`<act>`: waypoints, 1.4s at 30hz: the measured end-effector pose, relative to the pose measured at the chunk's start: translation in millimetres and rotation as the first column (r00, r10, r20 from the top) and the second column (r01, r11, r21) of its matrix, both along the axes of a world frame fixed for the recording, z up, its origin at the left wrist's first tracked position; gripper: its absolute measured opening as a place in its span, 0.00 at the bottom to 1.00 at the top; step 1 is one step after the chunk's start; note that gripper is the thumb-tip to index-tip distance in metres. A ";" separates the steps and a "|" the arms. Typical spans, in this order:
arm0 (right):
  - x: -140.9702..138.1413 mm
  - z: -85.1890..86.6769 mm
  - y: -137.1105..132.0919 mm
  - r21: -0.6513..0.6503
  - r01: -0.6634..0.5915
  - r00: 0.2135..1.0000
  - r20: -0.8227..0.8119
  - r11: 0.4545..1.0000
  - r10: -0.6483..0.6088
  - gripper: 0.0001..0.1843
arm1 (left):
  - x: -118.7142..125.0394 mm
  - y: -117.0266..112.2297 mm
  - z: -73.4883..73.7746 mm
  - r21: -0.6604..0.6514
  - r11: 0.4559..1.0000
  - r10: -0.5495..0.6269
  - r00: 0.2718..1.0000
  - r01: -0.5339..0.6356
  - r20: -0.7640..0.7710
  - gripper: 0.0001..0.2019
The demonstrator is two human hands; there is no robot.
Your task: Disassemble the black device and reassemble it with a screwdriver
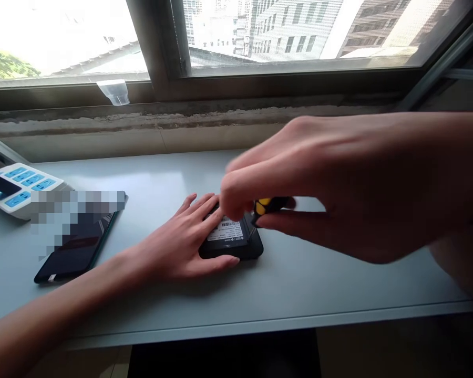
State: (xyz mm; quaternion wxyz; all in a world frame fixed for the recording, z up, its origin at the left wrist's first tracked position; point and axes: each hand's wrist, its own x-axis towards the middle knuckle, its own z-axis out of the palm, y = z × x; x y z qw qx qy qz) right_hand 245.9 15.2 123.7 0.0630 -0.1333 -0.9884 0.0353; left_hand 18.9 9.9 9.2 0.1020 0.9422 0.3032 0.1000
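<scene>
Black portable drive (230, 244) under spread left hand (177, 239), right hand (299, 189) pinching yellow-handled screwdriver (268, 206)

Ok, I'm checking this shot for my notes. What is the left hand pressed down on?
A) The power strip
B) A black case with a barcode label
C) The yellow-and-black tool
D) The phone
B. The left hand lies spread over the black case, with the white barcode label showing beside its fingers.

Office-like desk (319, 283) by window (155, 47), high-rises (287, 29) outside, power strip (19, 189)
</scene>
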 end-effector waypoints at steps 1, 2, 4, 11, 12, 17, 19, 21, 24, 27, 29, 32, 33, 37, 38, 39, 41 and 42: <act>-1.7 -0.8 0.3 0.029 0.009 1.000 0.000 1.000 -0.009 0.05 | 0.1 -0.1 -0.3 0.004 1.000 -0.001 1.000 0.001 0.007 0.35; -3.5 -1.9 1.1 0.065 0.027 1.000 -0.014 0.998 -0.026 0.10 | 0.0 -0.1 -0.9 0.008 1.000 0.001 1.000 -0.001 0.016 0.35; -6.2 -3.7 4.0 0.097 0.069 0.996 -0.057 0.993 -0.063 0.16 | -0.5 0.1 -2.7 0.013 1.000 0.007 1.000 -0.007 0.025 0.36; 10.6 8.0 14.1 -0.123 0.045 0.998 0.040 0.991 -0.040 0.09 | -5.0 2.4 -11.2 0.040 0.999 0.029 0.999 -0.029 -0.019 0.45; 12.7 10.2 13.7 -0.130 0.067 0.996 0.068 0.989 -0.058 0.10 | -5.2 2.8 -12.0 0.044 0.999 0.028 0.999 -0.028 -0.017 0.45; 16.9 18.0 6.6 -0.051 0.110 0.994 -0.012 0.993 -0.111 0.02 | -4.6 2.9 -12.1 0.040 0.998 0.041 0.998 -0.040 -0.037 0.46; 20.7 20.3 5.3 -0.015 0.104 0.989 -0.105 0.994 -0.105 0.05 | -5.0 2.2 -10.5 0.013 0.999 0.049 0.998 -0.049 -0.038 0.47; 27.1 18.2 8.2 -0.043 0.152 0.965 -0.208 0.987 -0.158 0.08 | -6.3 1.7 -8.8 -0.028 0.998 0.062 0.998 -0.063 -0.022 0.46; 38.5 -1.9 23.9 -0.222 0.286 0.839 -0.412 0.932 -0.355 0.06 | -9.0 2.5 -7.1 -0.033 0.993 0.118 0.989 -0.115 0.089 0.37; 48.2 -40.3 47.2 -0.518 0.364 0.584 -0.521 0.774 -0.623 0.10 | -9.4 3.8 -6.9 0.034 0.965 0.239 0.928 -0.259 0.288 0.27; 52.2 -66.7 59.1 -0.718 0.226 0.443 -0.527 0.659 -0.726 0.11 | -7.9 3.4 -7.1 0.006 0.935 0.325 0.863 -0.354 0.386 0.23; 54.6 -92.5 63.9 -0.927 -0.130 0.258 -0.374 0.352 -0.891 0.13 | -4.7 1.9 -6.0 -0.088 0.912 0.396 0.803 -0.401 0.446 0.18; 54.9 -96.4 62.6 -0.938 -0.192 0.240 -0.330 0.288 -0.913 0.12 | -4.2 2.1 -5.2 -0.105 0.908 0.406 0.792 -0.405 0.456 0.17; 55.7 -98.2 54.6 -0.937 -0.287 0.224 -0.269 0.201 -0.937 0.06 | -8.3 13.2 -1.1 -0.122 0.883 0.461 0.787 -0.453 0.410 0.15; 55.8 -98.0 53.5 -0.935 -0.304 0.224 -0.259 0.185 -0.940 0.06 | -10.8 18.9 -0.6 -0.123 0.879 0.471 0.798 -0.461 0.376 0.15; 56.0 -98.3 53.0 -0.933 -0.317 0.226 -0.251 0.172 -0.941 0.07 | -13.5 25.3 -0.3 -0.128 0.882 0.469 0.818 -0.453 0.334 0.16; 56.3 -100.5 53.3 -0.931 -0.333 0.236 -0.239 0.153 -0.942 0.09 | -18.8 39.0 -0.4 -0.181 0.894 0.443 0.865 -0.409 0.233 0.16; 56.5 -102.2 53.9 -0.931 -0.336 0.241 -0.234 0.145 -0.942 0.10 | -21.1 45.3 -0.5 -0.204 0.901 0.422 0.885 -0.384 0.200 0.16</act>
